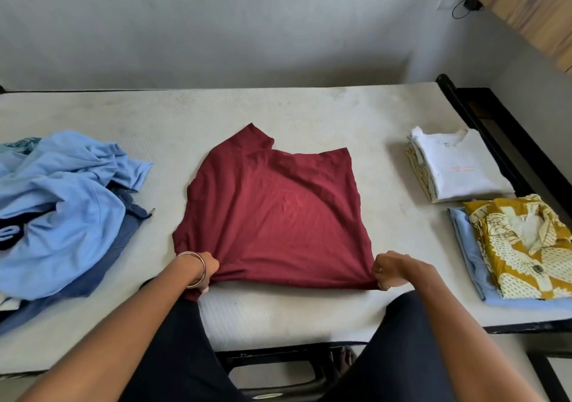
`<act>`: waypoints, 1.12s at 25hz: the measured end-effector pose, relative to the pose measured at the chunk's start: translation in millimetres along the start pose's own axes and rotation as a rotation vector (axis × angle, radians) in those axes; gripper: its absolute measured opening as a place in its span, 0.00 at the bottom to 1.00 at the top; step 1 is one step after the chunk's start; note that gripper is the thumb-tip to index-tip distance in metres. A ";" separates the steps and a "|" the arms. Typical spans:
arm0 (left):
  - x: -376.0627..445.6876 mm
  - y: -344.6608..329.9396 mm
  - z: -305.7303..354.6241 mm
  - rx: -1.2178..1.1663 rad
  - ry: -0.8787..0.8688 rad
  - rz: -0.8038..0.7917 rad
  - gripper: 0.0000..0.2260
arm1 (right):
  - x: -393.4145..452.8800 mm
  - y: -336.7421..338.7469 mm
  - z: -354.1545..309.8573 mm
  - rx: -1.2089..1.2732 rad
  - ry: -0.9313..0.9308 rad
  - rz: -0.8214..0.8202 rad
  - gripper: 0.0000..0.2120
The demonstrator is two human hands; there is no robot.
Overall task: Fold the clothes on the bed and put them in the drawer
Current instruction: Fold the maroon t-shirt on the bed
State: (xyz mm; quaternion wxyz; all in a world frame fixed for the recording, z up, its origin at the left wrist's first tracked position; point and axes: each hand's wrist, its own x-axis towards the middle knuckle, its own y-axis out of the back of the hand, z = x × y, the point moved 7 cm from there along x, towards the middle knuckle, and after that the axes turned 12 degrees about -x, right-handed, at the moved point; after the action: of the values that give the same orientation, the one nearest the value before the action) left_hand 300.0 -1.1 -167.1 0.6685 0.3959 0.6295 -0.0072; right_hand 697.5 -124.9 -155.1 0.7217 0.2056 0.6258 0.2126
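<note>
Two folded stacks (458, 166) are already sitting at right; both hands, left hand (205, 270) and right hand (387, 270), are pinching the maroon shirt (275, 216) mid-frame, while the blue heap (62, 209) at left is waiting, drawer not showing.

Both of the person's bare forearms reach forward and slightly inward from the bottom of the view. The left hand (206, 270) sits at the near left corner of the maroon shirt (272, 212), fingers curled under and pinching the hem, knuckles up. A thin metal bangle (198, 267) circles that wrist. The right hand (388, 270) is balled at the near right corner, thumb and fingers pinching the hem there, the wrist bent a little. The two hands are level with each other and well apart, with the hem drawn between them.
</note>
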 end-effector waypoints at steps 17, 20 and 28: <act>28.0 -16.3 -41.7 -1.663 0.713 0.586 0.23 | 33.4 -20.9 -48.8 1.159 -0.797 0.451 0.20; 53.8 -60.3 -22.5 -2.492 0.598 0.435 0.13 | 41.0 -39.2 -64.2 1.551 -0.875 0.396 0.23; 58.8 -18.7 -44.0 -2.801 0.476 0.966 0.32 | 68.1 -19.6 -51.7 2.484 -0.760 0.483 0.05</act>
State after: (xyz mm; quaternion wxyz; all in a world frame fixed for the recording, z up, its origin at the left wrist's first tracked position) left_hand 265.9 38.5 -222.0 0.3182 -0.3914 0.0296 0.8630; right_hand 655.8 -101.0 -228.5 0.1277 0.8783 0.1107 -0.4473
